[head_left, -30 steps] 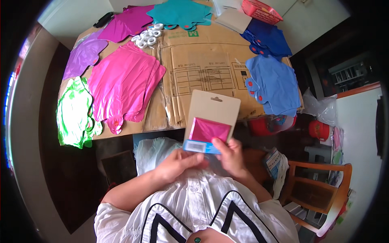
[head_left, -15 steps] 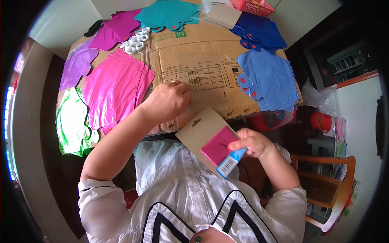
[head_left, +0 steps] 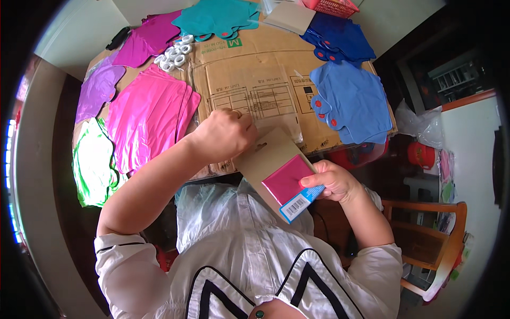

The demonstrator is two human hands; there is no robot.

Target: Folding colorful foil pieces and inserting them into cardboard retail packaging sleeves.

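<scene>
OK, head view, just 1 to go through. Holding beige card (head_left: 257, 162) in right hand (head_left: 334, 182): clamped at its right edge, with thumb on top and the other fingers curled behind. Pressing by thumb where pink packet (head_left: 284, 179) meets blue barcode label (head_left: 296, 206). Curled left hand (head_left: 229, 133) into a loose fist, back up; can't tell whether closed on anything, fingertips hidden. Set apart from each other, both hands.

Located just past the lap, at the near edge of flattened cardboard (head_left: 260, 58): the card, tilted, hole end up-left, label end down-right. Just beside left hand at the hole end; can't tell if touching. Visible beyond it: edge of clear film (head_left: 291, 125).

Reaching forward and inward with left forearm (head_left: 164, 173), just in front of pink stack (head_left: 151, 117). Bent at the elbow on the other side, with right forearm (head_left: 366, 218) angled up and inward, below light blue stack (head_left: 353, 103).

Compared with 1.0 s ago: had 2 hands close together at the card's label end, card nearer upright. Since then, left hand moved out over the cardboard, card turned. Compared with 0.5 s ago: barely changed, card slightly higher, film edge now showing.
</scene>
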